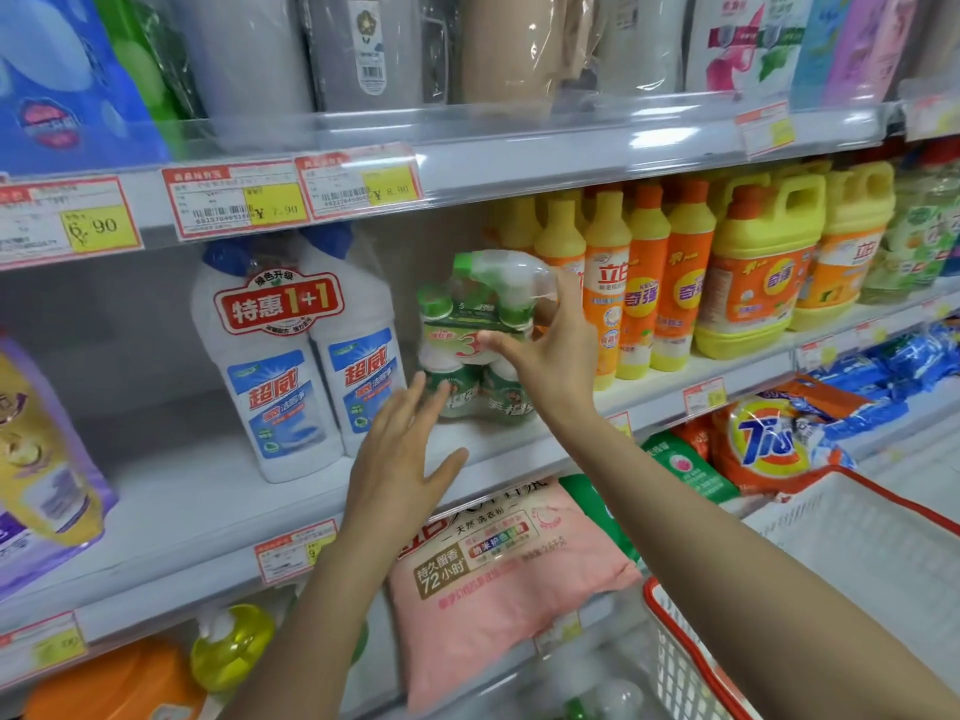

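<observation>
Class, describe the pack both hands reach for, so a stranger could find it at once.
Look at the middle shelf, between the twin white bottles with blue caps and the row of yellow-and-orange bottles. There stands the spray-bottle pack, which the right hand grips. It alone is green and white, bundled, with a translucent trigger sprayer on top.

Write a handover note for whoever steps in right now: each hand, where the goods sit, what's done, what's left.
Hands: the right hand grips the spray bottle pack at its neck, below the trigger. The left hand is open, fingers straight by the pack's lower bottles; contact is too blurred to tell.
Place: the pack seems to stand on the shelf, between the white twin bottles and the yellow detergent bottles.
Done: pack reached and gripped.
Left: lift it off the shelf, probably into the basket at lower right.
</observation>
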### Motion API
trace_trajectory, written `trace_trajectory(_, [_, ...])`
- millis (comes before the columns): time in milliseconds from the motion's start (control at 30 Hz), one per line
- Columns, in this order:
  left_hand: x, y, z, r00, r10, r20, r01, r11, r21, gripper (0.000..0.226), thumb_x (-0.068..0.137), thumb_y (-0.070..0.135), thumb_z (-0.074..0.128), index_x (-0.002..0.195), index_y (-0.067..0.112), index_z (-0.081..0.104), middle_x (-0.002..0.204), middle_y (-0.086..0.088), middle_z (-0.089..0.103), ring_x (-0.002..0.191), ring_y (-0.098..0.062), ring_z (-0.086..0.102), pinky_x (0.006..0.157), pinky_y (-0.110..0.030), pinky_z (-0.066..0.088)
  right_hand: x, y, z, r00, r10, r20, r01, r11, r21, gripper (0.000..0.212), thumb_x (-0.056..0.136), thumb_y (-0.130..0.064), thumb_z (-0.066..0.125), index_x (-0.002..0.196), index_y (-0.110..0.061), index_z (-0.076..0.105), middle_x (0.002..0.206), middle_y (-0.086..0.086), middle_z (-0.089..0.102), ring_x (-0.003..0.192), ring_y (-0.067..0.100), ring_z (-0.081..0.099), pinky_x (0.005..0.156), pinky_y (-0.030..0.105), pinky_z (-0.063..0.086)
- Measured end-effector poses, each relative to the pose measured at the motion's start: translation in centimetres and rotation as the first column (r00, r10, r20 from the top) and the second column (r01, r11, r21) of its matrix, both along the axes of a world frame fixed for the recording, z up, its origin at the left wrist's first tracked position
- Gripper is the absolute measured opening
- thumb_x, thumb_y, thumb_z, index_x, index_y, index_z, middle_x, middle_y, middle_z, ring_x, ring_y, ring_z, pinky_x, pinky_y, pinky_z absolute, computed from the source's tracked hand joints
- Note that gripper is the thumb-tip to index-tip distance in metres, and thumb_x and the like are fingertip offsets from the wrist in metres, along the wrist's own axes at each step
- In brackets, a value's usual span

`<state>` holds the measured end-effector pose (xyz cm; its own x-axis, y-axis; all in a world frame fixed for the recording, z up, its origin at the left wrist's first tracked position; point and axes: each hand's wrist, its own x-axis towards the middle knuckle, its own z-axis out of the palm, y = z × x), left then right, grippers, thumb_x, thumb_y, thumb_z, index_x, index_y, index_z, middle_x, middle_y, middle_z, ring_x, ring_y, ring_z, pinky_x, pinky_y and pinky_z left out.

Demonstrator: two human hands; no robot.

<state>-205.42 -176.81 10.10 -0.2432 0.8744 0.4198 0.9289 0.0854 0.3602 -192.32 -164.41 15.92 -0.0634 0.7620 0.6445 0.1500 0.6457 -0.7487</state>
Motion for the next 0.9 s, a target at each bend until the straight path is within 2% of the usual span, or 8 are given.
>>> trace_trajectory(200, [-1.1,-0.6,-1.2,0.995,0.005,-0.096,-0.010,0.999,-0.053,0.058,0.097,0.054,0.043,0.150,0.033,0.033,0.163,0.008,0.012,0.151,-0.013,0.004,0.119,-0.030,0.003,-2.6,2.3,1.3,0.979,-0.022,0.201,0.025,1.000,-0.011,0.091,0.073,-0.024,0.087,0.142,-0.009,0.031,0.134,0.008,0.055,0.119,0.031,0.058,0.094,0.045,0.050])
trace_trajectory(267, [-1.3,-0.8,-1.7,0.991,-0.009,-0.132,-0.001,0.998,-0.069,0.056,0.098,0.054,0.039,0.151,0.033,0.033,0.164,0.009,0.008,0.150,-0.010,-0.004,0.118,-0.027,-0.005,-2.6,2.4,0.7,0.959,0.046,0.280,-0.045,0.999,-0.011,0.119,0.067,-0.021,0.091,0.154,-0.008,0.011,0.148,0.013,0.039,0.136,0.029,0.042,0.111,0.038,0.040])
trace_trajectory(333, [-1.4,-0.8,-2.0,0.984,-0.010,-0.180,-0.002,0.998,-0.068,0.054,0.101,0.051,0.034,0.152,0.033,0.031,0.164,0.009,0.005,0.147,-0.006,-0.014,0.115,-0.023,-0.013,-3.0,1.8,-0.9,0.882,-0.005,0.470,-0.028,0.998,0.064,0.142,0.061,-0.019,0.094,0.156,-0.017,-0.012,0.156,0.020,0.022,0.140,0.032,0.031,0.113,0.038,0.033])
trace_trajectory(400, [-1.4,-0.8,-2.3,0.975,-0.011,-0.224,-0.005,0.998,-0.070,0.051,0.103,0.047,0.032,0.151,0.033,0.031,0.164,0.009,0.006,0.144,-0.005,-0.020,0.114,-0.023,-0.018,-3.2,1.4,-2.5,0.734,-0.219,0.643,0.073,0.967,0.246,0.133,0.069,-0.015,0.087,0.156,-0.023,-0.013,0.157,0.025,0.016,0.134,0.038,0.034,0.105,0.041,0.038])
trace_trajectory(467, [-1.4,-0.8,-2.4,0.972,-0.007,-0.235,-0.009,0.998,-0.069,0.049,0.103,0.045,0.035,0.150,0.033,0.033,0.163,0.009,0.010,0.146,-0.007,-0.019,0.114,-0.024,-0.017,-3.3,2.0,-3.1,0.653,-0.325,0.684,0.124,0.937,0.327,0.126,0.075,-0.015,0.083,0.157,-0.023,-0.011,0.158,0.025,0.015,0.130,0.037,0.038,0.103,0.039,0.040])
trace_trajectory(700, [-1.3,-0.5,-2.8,0.960,0.031,-0.278,-0.049,0.997,-0.057,0.046,0.103,0.040,0.036,0.148,0.032,0.039,0.162,0.004,0.019,0.151,-0.015,-0.007,0.120,-0.032,-0.008,-6.6,5.4,-2.9,0.602,-0.289,0.744,0.059,0.946,0.319,0.119,0.084,-0.007,0.076,0.155,-0.023,-0.019,0.164,0.022,-0.004,0.128,0.033,0.043,0.100,0.037,0.047])
trace_trajectory(800, [-1.4,-0.4,-3.1,0.956,0.027,-0.292,-0.049,0.997,-0.066,0.047,0.103,0.042,0.033,0.149,0.033,0.037,0.163,0.005,0.016,0.150,-0.014,-0.009,0.122,-0.033,-0.007,-7.9,7.3,-2.4,0.604,-0.224,0.765,0.027,0.965,0.261,0.116,0.083,-0.004,0.075,0.156,-0.024,-0.014,0.164,0.018,0.008,0.128,0.035,0.047,0.094,0.041,0.052])
trace_trajectory(900, [-1.6,-0.4,-3.2,0.959,0.022,-0.281,-0.035,0.999,-0.042,0.043,0.102,0.039,0.041,0.144,0.029,0.047,0.160,0.002,0.027,0.151,-0.017,0.002,0.124,-0.038,0.005,-8.9,8.8,-2.1,0.610,-0.196,0.768,-0.002,0.969,0.249,0.108,0.088,0.000,0.067,0.157,-0.023,-0.012,0.156,0.019,0.027,0.129,0.037,0.047,0.094,0.044,0.052])
